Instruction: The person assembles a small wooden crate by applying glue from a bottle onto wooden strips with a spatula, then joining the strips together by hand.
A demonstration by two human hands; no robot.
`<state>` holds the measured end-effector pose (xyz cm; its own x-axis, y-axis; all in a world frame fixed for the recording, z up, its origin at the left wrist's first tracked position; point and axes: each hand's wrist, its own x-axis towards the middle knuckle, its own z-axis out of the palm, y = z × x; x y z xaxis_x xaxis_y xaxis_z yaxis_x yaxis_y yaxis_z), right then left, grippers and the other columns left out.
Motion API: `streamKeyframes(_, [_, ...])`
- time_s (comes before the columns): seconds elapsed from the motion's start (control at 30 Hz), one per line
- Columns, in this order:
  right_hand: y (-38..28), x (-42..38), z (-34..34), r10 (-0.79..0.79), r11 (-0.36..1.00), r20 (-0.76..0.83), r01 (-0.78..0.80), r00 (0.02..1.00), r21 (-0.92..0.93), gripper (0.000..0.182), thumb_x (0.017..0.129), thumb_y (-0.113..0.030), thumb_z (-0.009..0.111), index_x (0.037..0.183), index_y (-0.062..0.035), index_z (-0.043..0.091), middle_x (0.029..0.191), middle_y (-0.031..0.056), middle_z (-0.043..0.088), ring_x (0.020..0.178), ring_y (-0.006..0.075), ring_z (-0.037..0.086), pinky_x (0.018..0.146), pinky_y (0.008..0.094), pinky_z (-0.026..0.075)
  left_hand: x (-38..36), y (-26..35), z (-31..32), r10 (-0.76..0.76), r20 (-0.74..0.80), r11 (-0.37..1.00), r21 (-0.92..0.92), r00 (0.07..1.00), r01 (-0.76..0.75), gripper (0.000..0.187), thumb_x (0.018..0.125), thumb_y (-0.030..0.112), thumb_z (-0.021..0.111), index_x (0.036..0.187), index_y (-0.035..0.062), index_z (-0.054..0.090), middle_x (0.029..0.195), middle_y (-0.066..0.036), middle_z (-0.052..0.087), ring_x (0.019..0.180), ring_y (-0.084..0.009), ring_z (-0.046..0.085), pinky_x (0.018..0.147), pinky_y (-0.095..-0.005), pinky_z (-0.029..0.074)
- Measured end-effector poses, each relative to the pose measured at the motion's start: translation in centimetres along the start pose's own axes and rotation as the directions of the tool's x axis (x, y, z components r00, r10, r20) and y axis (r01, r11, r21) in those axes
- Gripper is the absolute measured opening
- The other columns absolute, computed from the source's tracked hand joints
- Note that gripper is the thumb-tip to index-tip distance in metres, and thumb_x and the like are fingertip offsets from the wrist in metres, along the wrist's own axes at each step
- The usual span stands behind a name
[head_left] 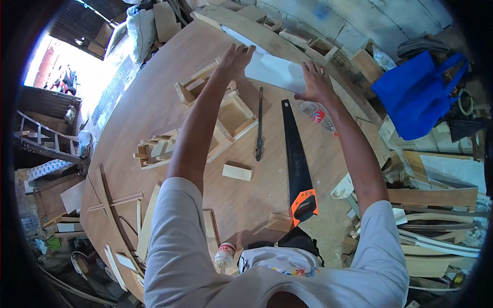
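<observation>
A white rectangular board [275,73] is held up over the far side of the table, one end in each hand. My left hand [237,61] grips its left end, and my right hand [315,83] has the right end between thumb and fingers. Nearer to me lie a long metal bar tool [260,123] and a handsaw [298,159] with an orange and black handle. A clear plastic bottle [319,117] with a red label rests under my right forearm. Wooden box frames [236,115] stand beneath my left arm, partly hidden by it.
The brown wooden table [149,97] carries a small wood block [237,171], thin strips [110,205] at left and another bottle [225,254] by my body. A blue bag [411,97] is at the right, above stacked wood offcuts [436,197]. A block wall [354,23] stands behind.
</observation>
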<state>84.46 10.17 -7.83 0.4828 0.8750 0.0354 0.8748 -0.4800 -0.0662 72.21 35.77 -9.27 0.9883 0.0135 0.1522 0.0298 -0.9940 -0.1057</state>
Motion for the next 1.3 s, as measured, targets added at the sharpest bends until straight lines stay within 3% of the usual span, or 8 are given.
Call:
streamKeyframes(0.2, [0.2,2.5,1.6,0.023,1.0,-0.013,-0.023,1.0,-0.017,0.097,0.051,-0.045,0.081,0.127,0.0,0.04,0.129,0.014,0.042,0.125,0.0286,0.038,0.101,0.0525,0.033,1.7,-2.3,-0.2,0.038,-0.024,0.998,-0.041,0.999,-0.039,0.1,0.044,0.027,0.089,0.128,0.009,0.037,0.102,-0.011,0.06,0.106,-0.0257,0.053,0.088,-0.0373,0.036])
streamKeyframes(0.5, [-0.7,3.8,2.7,0.021,1.0,-0.021,-0.021,1.0,0.003,0.104,0.049,-0.05,0.079,0.13,0.0015,0.039,0.131,0.014,0.042,0.127,0.0285,0.037,0.102,0.0522,0.029,2.3,-3.9,1.8,0.006,0.13,0.995,-0.095,0.991,0.006,0.102,0.045,0.028,0.089,0.13,0.0116,0.035,0.1,-0.01,0.06,0.108,-0.0265,0.052,0.091,-0.0401,0.035])
streamKeyframes(0.8, [-1.2,3.9,5.2,0.019,0.999,-0.025,-0.018,1.0,0.037,0.093,0.051,-0.052,0.078,0.121,0.0013,0.047,0.131,0.0143,0.041,0.126,0.0291,0.037,0.099,0.0537,0.031,2.6,-4.8,5.1,0.041,0.046,0.999,-0.027,0.998,-0.04,0.101,0.047,0.03,0.088,0.132,0.0103,0.035,0.102,-0.01,0.061,0.107,-0.0266,0.052,0.089,-0.0401,0.036])
streamKeyframes(0.97, [-0.5,3.5,6.4,0.032,0.999,-0.003,-0.032,0.999,0.006,0.092,0.052,-0.053,0.078,0.121,0.0007,0.047,0.133,0.014,0.039,0.127,0.0293,0.037,0.099,0.0551,0.032,2.9,-4.2,6.9,0.058,0.087,0.998,-0.035,0.995,-0.055,0.085,0.061,0.022,0.079,0.133,0.0088,0.035,0.106,-0.009,0.061,0.109,-0.0247,0.051,0.09,-0.041,0.035])
streamKeyframes(1.0, [-0.5,3.4,6.5,0.043,0.999,0.005,-0.043,0.999,-0.002,0.094,0.052,-0.053,0.079,0.123,0.0,0.046,0.135,0.014,0.038,0.128,0.0296,0.036,0.099,0.0555,0.031,3.0,-4.2,7.2,0.059,0.088,0.998,-0.038,0.994,-0.056,0.085,0.061,0.022,0.079,0.133,0.0088,0.035,0.106,-0.009,0.061,0.109,-0.0247,0.051,0.09,-0.041,0.035])
streamKeyframes(1.07, [-0.4,3.3,6.7,0.055,0.998,0.014,-0.055,0.998,-0.009,0.095,0.052,-0.053,0.079,0.124,-0.0007,0.044,0.137,0.014,0.036,0.129,0.0298,0.036,0.1,0.0558,0.031,3.2,-4.1,7.7,0.023,0.056,0.996,-0.09,0.998,-0.017,0.098,0.048,0.023,0.087,0.131,0.0114,0.036,0.109,-0.007,0.062,0.115,-0.0228,0.048,0.092,-0.0399,0.034])
streamKeyframes(1.2, [-0.2,3.3,7.0,0.104,0.993,0.088,-0.109,0.991,0.053,0.101,0.053,-0.053,0.079,0.132,-0.005,0.038,0.146,0.0172,0.025,0.135,0.0346,0.027,0.103,0.0616,0.025,3.0,-3.7,7.3,-0.025,0.142,0.994,-0.104,0.99,0.04,0.094,0.053,0.018,0.084,0.132,0.0121,0.035,0.112,-0.007,0.061,0.115,-0.0229,0.048,0.094,-0.0405,0.033])
streamKeyframes(1.3, [-0.1,3.4,7.0,0.147,0.981,0.141,-0.163,0.979,0.104,0.104,0.055,-0.054,0.078,0.137,-0.0074,0.033,0.148,0.0204,0.019,0.138,0.0386,0.021,0.104,0.0651,0.022,3.0,-3.2,6.7,-0.06,0.205,0.988,-0.125,0.977,0.086,0.095,0.055,0.015,0.081,0.136,0.0111,0.032,0.116,-0.008,0.06,0.121,-0.024,0.044,0.102,-0.0458,0.029])
